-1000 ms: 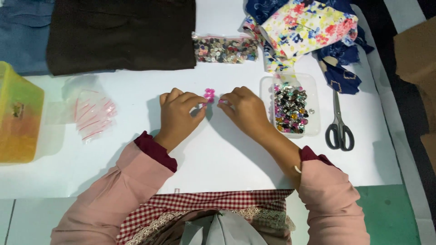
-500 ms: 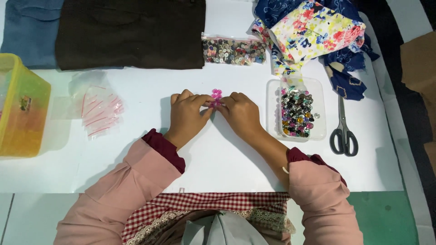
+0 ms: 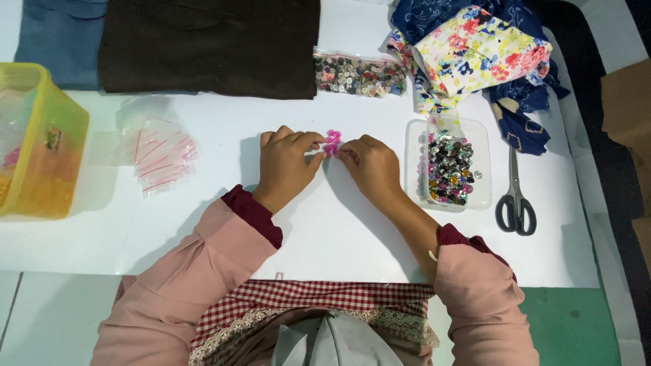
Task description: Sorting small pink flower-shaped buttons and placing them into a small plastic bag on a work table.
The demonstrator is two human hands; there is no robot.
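My left hand (image 3: 287,165) and my right hand (image 3: 371,165) meet over the white table (image 3: 325,230), fingertips pinched together on a small cluster of pink buttons (image 3: 332,141). Both hands rest low on the tabletop. Just right of my right hand stands a clear plastic tray (image 3: 415,135) filled with mixed coloured buttons (image 3: 449,168). A clear bag of grey and brown buttons (image 3: 359,74) lies beyond my hands.
Black-handled scissors (image 3: 515,196) lie right of the tray. Floral and blue fabrics (image 3: 478,51) pile at the back right. Dark brown cloth (image 3: 210,44) and blue denim (image 3: 61,37) lie at the back. A yellow plastic box (image 3: 37,139) and small zip bags (image 3: 163,159) sit left.
The hands stay pinched on the pink buttons with only slight finger shifts; the camera view has drifted a little.
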